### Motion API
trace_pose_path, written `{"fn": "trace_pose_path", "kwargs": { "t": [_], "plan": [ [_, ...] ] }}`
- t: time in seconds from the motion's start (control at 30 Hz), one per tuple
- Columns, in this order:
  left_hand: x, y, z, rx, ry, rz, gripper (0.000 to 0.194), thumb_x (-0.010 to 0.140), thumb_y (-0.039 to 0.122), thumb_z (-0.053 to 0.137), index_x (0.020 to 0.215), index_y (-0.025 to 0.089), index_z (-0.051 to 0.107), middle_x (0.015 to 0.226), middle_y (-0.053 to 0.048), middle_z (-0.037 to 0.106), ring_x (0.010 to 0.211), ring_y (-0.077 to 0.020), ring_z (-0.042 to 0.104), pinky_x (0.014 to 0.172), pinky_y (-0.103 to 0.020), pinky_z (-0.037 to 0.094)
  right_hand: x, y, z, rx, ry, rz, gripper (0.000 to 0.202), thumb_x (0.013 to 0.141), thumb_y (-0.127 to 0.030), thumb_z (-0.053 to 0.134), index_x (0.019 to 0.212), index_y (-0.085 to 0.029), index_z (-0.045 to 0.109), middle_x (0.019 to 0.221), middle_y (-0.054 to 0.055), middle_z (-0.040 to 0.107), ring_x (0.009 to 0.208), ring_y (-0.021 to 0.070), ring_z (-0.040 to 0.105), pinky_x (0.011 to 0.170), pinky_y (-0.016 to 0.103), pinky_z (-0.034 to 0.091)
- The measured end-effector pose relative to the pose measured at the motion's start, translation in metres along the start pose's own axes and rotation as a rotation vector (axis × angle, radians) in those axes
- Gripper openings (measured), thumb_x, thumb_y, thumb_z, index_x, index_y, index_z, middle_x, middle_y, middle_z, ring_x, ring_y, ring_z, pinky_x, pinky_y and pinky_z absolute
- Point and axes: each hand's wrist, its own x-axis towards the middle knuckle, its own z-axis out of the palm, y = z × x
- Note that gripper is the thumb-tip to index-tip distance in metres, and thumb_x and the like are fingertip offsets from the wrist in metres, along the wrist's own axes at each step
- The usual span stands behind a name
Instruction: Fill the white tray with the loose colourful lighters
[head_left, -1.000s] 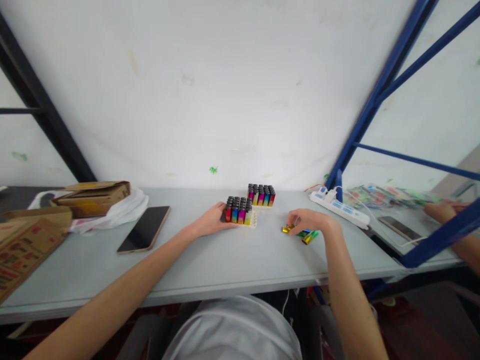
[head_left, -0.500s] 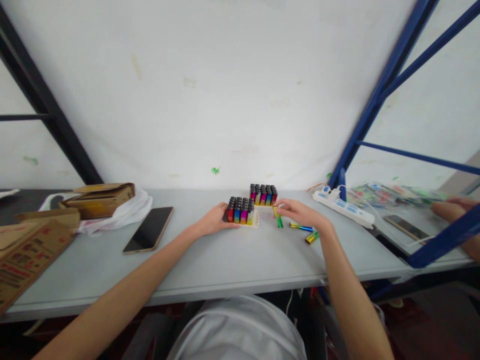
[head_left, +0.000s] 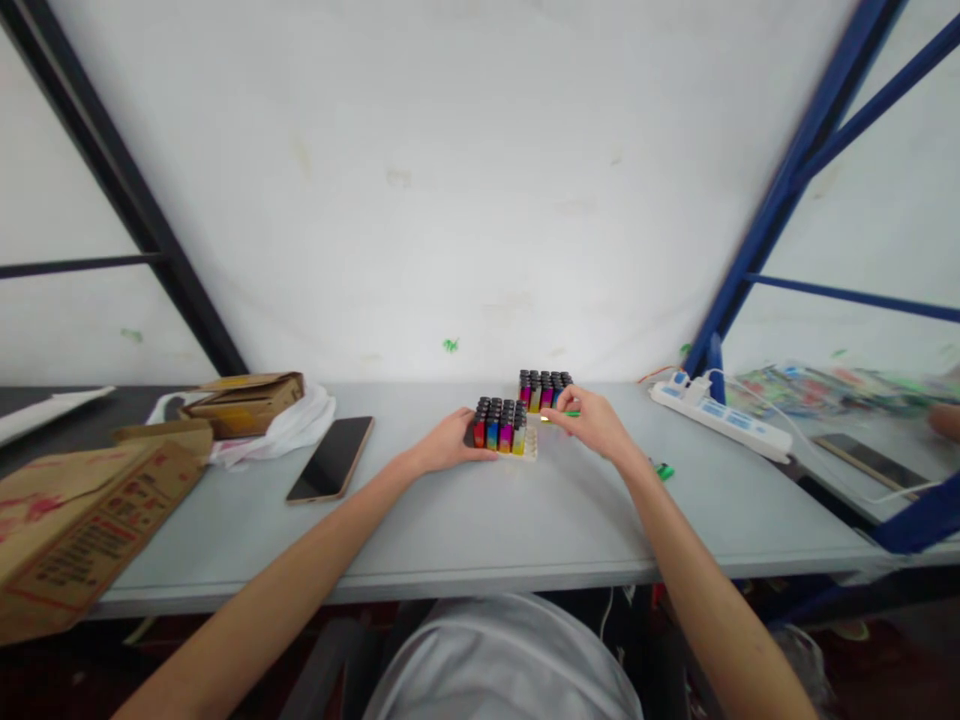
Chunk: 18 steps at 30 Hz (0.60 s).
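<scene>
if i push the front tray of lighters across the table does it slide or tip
The front tray would probably slide as one block, its lighters standing upright in close rows. A hard shove could tip some, as they look tall and narrow. With the lighters bunched toward its left, that side is likely heavier.

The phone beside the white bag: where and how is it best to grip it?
Probably across both long edges, near the middle, from above: the phone lies flat and is narrow that way. The white bag sits only by its far left part.
</scene>
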Motion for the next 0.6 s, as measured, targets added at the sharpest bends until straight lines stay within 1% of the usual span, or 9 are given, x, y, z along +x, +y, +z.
{"fn": "trace_pose_path", "kwargs": {
  "t": [0.1,0.17,0.27,0.33,0.37,0.43,0.5,0.53,0.6],
  "plan": [
    [-0.001,0.000,0.001,0.010,0.003,-0.010,0.071,0.073,0.069,0.083,0.120,0.017,0.070,0.114,-0.010,0.073,0.103,-0.0339,0.069,0.094,-0.045,0.056,0.002,0.001,0.006,-0.121,0.069,0.014,0.036,0.083,-0.053,0.072,0.072,-0.023,0.056,0.077,0.005,0.073,0.083,0.0264,0.071,0.074,0.033,0.048],
    [-0.001,0.001,0.001,0.025,-0.001,-0.012,0.071,0.073,0.068,0.083,0.119,0.016,0.070,0.113,-0.011,0.072,0.103,-0.0345,0.069,0.094,-0.045,0.056,0.003,0.003,0.009,-0.107,0.091,0.002,0.035,0.088,-0.053,0.066,0.074,-0.024,0.056,0.081,0.006,0.073,0.086,0.0270,0.071,0.077,0.035,0.048],
    [-0.002,0.002,0.001,0.032,-0.001,-0.020,0.072,0.073,0.069,0.082,0.118,0.015,0.070,0.110,-0.011,0.072,0.102,-0.0351,0.069,0.093,-0.045,0.056,0.003,0.003,0.012,0.023,0.085,-0.037,0.030,0.096,-0.052,0.052,0.087,-0.023,0.056,0.087,0.006,0.074,0.080,0.0233,0.068,0.073,0.034,0.048],
    [-0.002,0.002,0.001,0.021,0.000,-0.030,0.072,0.073,0.070,0.082,0.118,0.015,0.069,0.110,-0.011,0.072,0.101,-0.0346,0.069,0.092,-0.045,0.056,0.003,0.002,0.013,0.099,0.078,-0.060,0.032,0.096,-0.053,0.050,0.092,-0.023,0.058,0.084,0.004,0.071,0.073,0.0208,0.063,0.068,0.032,0.046],
    [-0.002,0.001,0.001,0.012,0.000,-0.033,0.073,0.073,0.070,0.082,0.119,0.015,0.068,0.111,-0.011,0.073,0.101,-0.0340,0.069,0.091,-0.044,0.056,0.003,0.001,0.013,0.119,0.083,-0.064,0.034,0.095,-0.056,0.052,0.091,-0.023,0.059,0.079,0.002,0.069,0.069,0.0198,0.060,0.065,0.031,0.045],
    [-0.002,0.000,0.001,-0.005,0.001,-0.037,0.073,0.073,0.068,0.083,0.120,0.016,0.067,0.113,-0.011,0.073,0.101,-0.0330,0.069,0.091,-0.043,0.056,0.004,-0.001,0.013,0.128,0.117,-0.053,0.041,0.088,-0.063,0.062,0.080,-0.023,0.058,0.065,-0.001,0.058,0.061,0.0174,0.051,0.060,0.029,0.039],
    [-0.001,0.000,0.001,-0.009,0.004,-0.030,0.073,0.073,0.067,0.083,0.122,0.016,0.067,0.115,-0.011,0.072,0.103,-0.0330,0.068,0.093,-0.044,0.056,0.006,-0.004,0.013,0.124,0.149,-0.034,0.051,0.081,-0.068,0.069,0.067,-0.023,0.049,0.057,-0.005,0.044,0.057,0.0149,0.041,0.056,0.029,0.032],
    [-0.001,-0.001,0.001,-0.006,0.004,-0.023,0.072,0.073,0.067,0.083,0.122,0.016,0.067,0.115,-0.012,0.071,0.104,-0.0333,0.067,0.094,-0.044,0.055,0.006,-0.006,0.014,0.125,0.159,-0.035,0.057,0.081,-0.071,0.068,0.063,-0.024,0.043,0.055,-0.005,0.039,0.056,0.0139,0.038,0.055,0.029,0.030],
    [0.000,0.000,0.001,0.002,-0.005,-0.006,0.071,0.074,0.067,0.083,0.121,0.016,0.068,0.116,-0.012,0.071,0.106,-0.0340,0.067,0.096,-0.045,0.054,0.007,-0.008,0.016,0.138,0.165,-0.070,0.063,0.085,-0.077,0.061,0.061,-0.024,0.036,0.057,-0.005,0.036,0.058,0.0135,0.037,0.055,0.028,0.030]
  ]
}}
